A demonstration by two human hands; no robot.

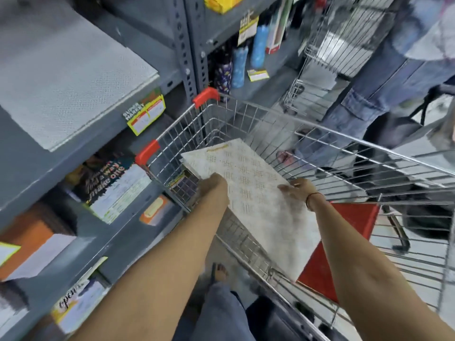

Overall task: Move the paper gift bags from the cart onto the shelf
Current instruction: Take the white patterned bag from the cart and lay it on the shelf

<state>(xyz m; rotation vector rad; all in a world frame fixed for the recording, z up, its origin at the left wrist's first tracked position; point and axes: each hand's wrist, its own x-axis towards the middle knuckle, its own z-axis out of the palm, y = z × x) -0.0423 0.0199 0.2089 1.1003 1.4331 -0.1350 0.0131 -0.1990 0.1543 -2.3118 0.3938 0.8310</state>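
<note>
A grey shelf fills the left of the frame, with grey mats at upper left and blue bottles at upper centre. A wire cart stands just beside it, across the centre and right, with a red panel inside. Above the cart, mid-frame, a flat white bundle of patterned bags tilts down toward the person. The left hand grips its left edge, fingers tucked underneath. The right hand holds the right edge, fingers curled over the top.
</note>
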